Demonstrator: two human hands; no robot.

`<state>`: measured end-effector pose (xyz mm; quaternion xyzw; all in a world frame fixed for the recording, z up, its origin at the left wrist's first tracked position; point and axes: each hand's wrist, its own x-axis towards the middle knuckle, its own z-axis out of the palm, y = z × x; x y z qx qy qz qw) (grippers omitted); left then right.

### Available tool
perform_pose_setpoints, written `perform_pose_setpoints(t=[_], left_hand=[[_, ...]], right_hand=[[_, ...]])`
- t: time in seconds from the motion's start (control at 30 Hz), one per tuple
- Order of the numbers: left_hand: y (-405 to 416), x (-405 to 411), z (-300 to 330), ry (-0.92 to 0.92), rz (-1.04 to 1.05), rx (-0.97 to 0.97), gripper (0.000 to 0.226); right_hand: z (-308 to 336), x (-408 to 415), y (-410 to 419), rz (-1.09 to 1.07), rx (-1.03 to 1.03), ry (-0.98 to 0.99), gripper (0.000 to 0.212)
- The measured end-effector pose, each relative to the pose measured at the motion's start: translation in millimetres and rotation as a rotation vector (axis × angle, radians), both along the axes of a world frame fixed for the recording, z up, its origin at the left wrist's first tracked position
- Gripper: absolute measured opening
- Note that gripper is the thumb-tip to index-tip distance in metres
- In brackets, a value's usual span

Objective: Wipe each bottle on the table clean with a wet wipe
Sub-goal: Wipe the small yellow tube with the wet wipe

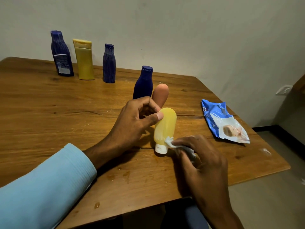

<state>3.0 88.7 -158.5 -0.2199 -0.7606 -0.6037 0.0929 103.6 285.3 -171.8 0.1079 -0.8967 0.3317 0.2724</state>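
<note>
A small yellow bottle [165, 128] stands on its white cap near the table's middle. My left hand [137, 119] holds its rounded top, thumb on the front. My right hand [198, 156] pinches a white wet wipe [171, 142] and presses it against the bottle's lower right side, just above the cap. Behind stand an orange bottle [160, 95] and a dark blue bottle [143, 83]. At the back left stand a blue bottle with a label [61, 55], a tall yellow bottle [84, 59] and a smaller blue bottle [109, 63].
A blue and white wet-wipe packet [222, 121] lies flat at the right, near the wooden table's [49, 104] edge. A few wet drops [115, 176] mark the wood in front of me. A wall runs close behind the table.
</note>
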Motion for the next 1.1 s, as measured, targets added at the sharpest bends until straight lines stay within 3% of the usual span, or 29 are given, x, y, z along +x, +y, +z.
perform_pose_setpoints(t=[0.23,0.67,0.93,1.1], left_hand=[[-1,0,2,0.006,-0.004,-0.010,0.005],[-1,-1,2,0.015,0.013,-0.015,0.005],[-1,0,3,0.039,-0.008,-0.015,0.004],[-3,0,3,0.048,-0.039,-0.001,0.002]], right_hand=[[40,-43,-1,-0.054,-0.045,0.172,0.026],[-3,1,2,0.036,0.044,0.013,0.034],[48,-36,-11,-0.032,0.016,0.245,0.026],[33,-40,-22,-0.025,0.129,0.186,0.024]])
